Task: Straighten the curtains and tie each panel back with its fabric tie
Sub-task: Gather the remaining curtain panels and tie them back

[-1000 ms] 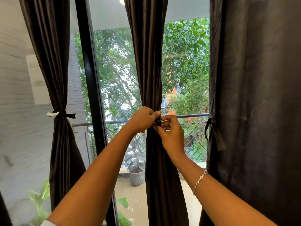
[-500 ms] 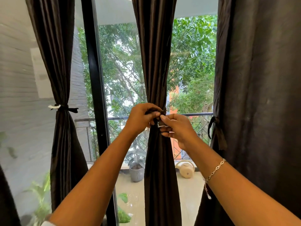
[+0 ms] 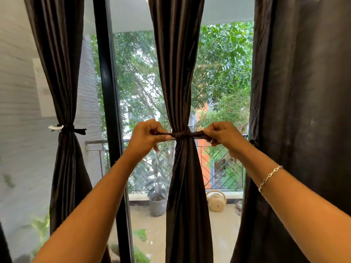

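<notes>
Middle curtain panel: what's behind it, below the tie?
Through the glass on either side of the middle curtain panel: a balcony railing, a potted plant and a cream handled container. Whatever stands directly behind the fabric is covered.

clear: beside middle panel (image 3: 178, 73) | obstacles: black frame (image 3: 106, 73) left, right panel (image 3: 303, 111)

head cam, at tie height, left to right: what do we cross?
left panel → door frame → left hand → fabric tie on middle panel → right hand → right panel
</notes>
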